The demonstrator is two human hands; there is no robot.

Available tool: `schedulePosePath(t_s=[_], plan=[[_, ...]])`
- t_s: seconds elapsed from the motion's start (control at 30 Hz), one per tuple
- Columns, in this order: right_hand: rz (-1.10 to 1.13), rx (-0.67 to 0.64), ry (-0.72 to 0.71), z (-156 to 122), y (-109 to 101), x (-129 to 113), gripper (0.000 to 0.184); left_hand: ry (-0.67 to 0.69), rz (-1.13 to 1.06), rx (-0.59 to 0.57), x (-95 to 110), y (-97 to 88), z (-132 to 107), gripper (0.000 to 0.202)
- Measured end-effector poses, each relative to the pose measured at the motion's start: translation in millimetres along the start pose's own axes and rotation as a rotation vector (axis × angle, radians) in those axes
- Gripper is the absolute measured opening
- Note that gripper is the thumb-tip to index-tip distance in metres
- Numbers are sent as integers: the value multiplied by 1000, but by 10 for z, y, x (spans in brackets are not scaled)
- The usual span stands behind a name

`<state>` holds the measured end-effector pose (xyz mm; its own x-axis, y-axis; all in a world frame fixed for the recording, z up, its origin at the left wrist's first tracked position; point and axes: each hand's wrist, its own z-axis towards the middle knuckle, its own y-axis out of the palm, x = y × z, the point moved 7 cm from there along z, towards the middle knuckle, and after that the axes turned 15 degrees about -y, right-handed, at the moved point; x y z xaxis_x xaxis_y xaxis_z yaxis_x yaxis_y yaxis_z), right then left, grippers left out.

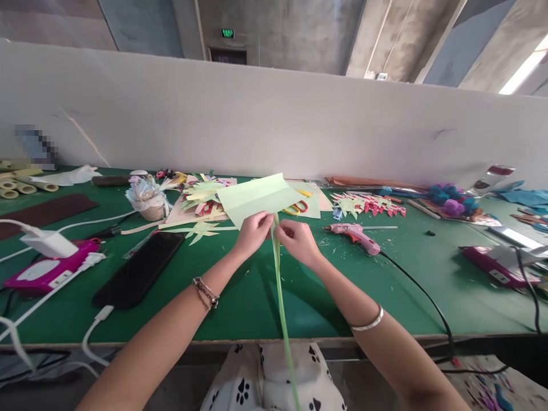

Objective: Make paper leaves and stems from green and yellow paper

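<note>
Both hands are pinched together near the middle, over the green table. My left hand (253, 233) and my right hand (300, 241) grip the upper end of a long green paper strip (280, 294), its fingertips-end hidden between them. The strip hangs down past the table edge to the lap. Just beyond the fingers is a creased pale green paper sheet (254, 197); whether the fingers touch it I cannot tell. Scissors (302, 205) with yellow and red handles show partly from behind the sheet. To the right lies a pink glue gun (357, 237).
Cut paper leaves (205, 194) lie behind my left hand, with more paper pieces (368, 205) at the back right. A black phone (141, 268) and magenta power strip (53, 265) sit left, with cables. A white partition (274, 114) stands behind the table.
</note>
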<state>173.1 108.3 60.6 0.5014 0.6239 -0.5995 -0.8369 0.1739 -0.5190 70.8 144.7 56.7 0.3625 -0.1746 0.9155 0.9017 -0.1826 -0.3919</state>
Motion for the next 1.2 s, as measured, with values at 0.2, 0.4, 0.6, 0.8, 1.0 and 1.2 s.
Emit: schedulePosePath(t_s=[0.2,0.4,0.6,0.8,1.0,1.2], plan=[[131,64,108,-14,-27,145,26,40,1,2,-17,80,-68,30],[359,50,136,-2,16,204,29,30,6,-50,-32,149,-80,37],[547,31,230,-56,144,226,31,-32,-33,-37,-107,125,-10,39],[663,93,344,-118,196,273,27,10,-27,32,-91,119,-26,38],[707,119,416,-177,242,310,26,-41,-91,119,-164,36,-8,38],[680,202,411,-189,184,351,29,-134,-23,-55,-232,127,-6,50]])
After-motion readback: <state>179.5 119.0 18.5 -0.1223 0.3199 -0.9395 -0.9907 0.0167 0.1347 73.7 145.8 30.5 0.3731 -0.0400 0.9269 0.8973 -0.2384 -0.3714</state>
